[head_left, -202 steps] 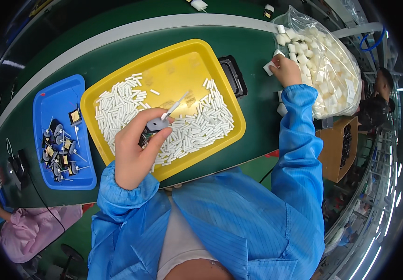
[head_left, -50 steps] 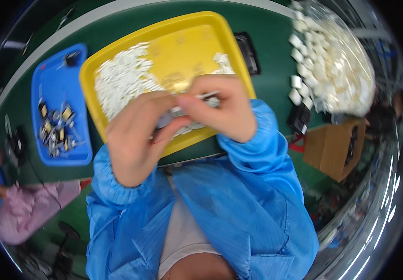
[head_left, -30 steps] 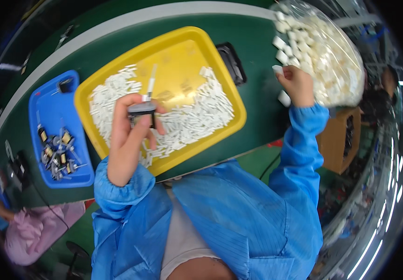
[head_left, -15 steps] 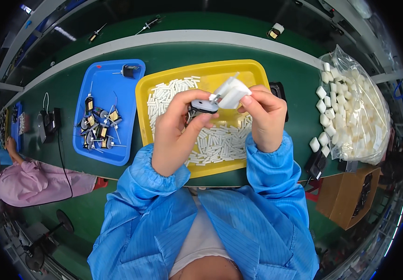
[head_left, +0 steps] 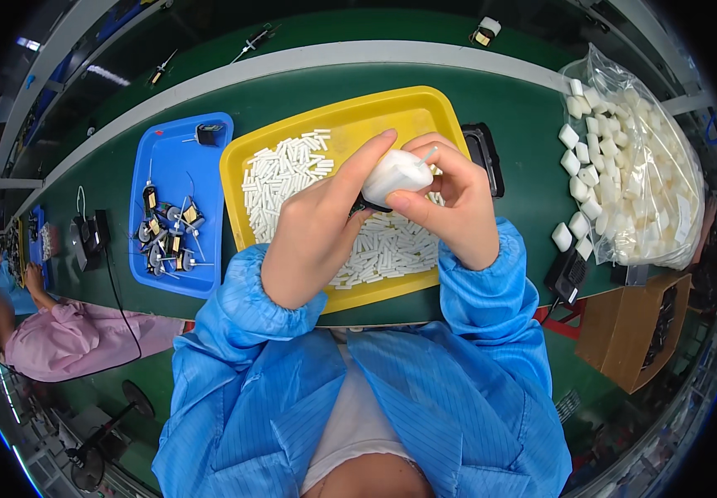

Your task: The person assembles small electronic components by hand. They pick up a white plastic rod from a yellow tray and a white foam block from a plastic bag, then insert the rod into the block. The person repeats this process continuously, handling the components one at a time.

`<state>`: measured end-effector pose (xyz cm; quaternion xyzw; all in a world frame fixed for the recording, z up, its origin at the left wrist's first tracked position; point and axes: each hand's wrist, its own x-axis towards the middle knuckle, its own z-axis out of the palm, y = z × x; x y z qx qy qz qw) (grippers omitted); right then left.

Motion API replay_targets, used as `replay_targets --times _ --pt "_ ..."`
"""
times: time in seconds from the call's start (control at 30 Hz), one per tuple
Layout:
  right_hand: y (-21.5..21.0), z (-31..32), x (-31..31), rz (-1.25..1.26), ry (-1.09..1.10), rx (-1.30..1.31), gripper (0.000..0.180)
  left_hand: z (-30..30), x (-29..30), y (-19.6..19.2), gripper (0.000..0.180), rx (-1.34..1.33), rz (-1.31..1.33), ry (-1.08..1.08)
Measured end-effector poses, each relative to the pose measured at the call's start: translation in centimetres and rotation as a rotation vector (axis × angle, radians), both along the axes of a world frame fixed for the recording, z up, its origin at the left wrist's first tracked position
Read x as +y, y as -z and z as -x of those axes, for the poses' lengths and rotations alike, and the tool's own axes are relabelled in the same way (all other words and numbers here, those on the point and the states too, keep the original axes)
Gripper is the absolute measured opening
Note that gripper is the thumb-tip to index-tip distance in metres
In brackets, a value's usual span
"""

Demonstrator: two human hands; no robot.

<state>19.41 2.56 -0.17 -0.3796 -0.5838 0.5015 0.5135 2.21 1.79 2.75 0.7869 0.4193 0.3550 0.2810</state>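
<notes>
**White pad pinched over the yellow tray**

Green belt surface (head_left: pixel 533 178) runs as a long curved worktop across the view, matte and smooth, with a pale strip along its far edge. At its right end lies a clear, crinkled plastic bag (head_left: pixel 653 174) stuffed with white blocky pads, a few spilling out at its near-left side. Centre sits a glossy yellow tray (head_left: pixel 350 116), rigid with a raised rim, carpeted in small white sticks (head_left: pixel 283 170) that look stiff and light. Just left of it, a blue tray (head_left: pixel 159 153) holds small dark parts with thin wire leads.

Above the yellow tray's right half, both hands meet. The left hand (head_left: pixel 313 236) has its fingers stretched over the top of a rounded white pad (head_left: pixel 396 174), thumb beneath; the right hand (head_left: pixel 454 207) curls round its other side, pinching it between thumb and fingers. A thin white stick pokes from the pad's upper right, and something dark shows beneath it, too hidden to identify.

The pad looks soft, very light and compressible, not slippery; a gentle pinch on its broad sides should do, since a hard squeeze would probably deform it.
</notes>
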Motion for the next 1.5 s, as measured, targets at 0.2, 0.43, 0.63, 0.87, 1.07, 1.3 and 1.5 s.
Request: replay_targets --times 0.2,0.43,0.63,0.87,1.07,1.3,1.5 --pt "-0.7 -2.2 0.0 -0.189 0.068 -0.213 0.033 -1.0 1.9 -0.8 0.073 0.190 -0.135 0.170" --pt "-1.1 -1.7 -0.6 -0.106 0.320 0.015 0.040 -2.4 2.3 -1.3 0.057 -0.070 0.297 0.325" --pt "-0.3 -2.1 -0.5 -0.139 0.127 0.049 0.039 -1.8 2.3 -0.3 0.028 -0.323 0.636 0.285" --pt "-0.6 -2.1 -0.3 0.018 0.085 0.132 0.043 -2.0 2.7 0.3 0.023 -0.344 0.654 0.199" --pt "0.1 -3.5 0.1 0.167 0.268 0.170 0.036 -4.2 17.9 1.9 0.023 0.047 -0.019 0.006" --pt "3.1 -4.3 0.9 0.245 0.268 0.068 0.013 -6.7 32.1 10.0 0.037 0.829 -0.062 -0.269" --pt "3.8 -4.1 0.9 0.248 0.265 -0.058 0.010 -2.0 31.9 8.2 0.047 1.136 -0.146 -0.473"
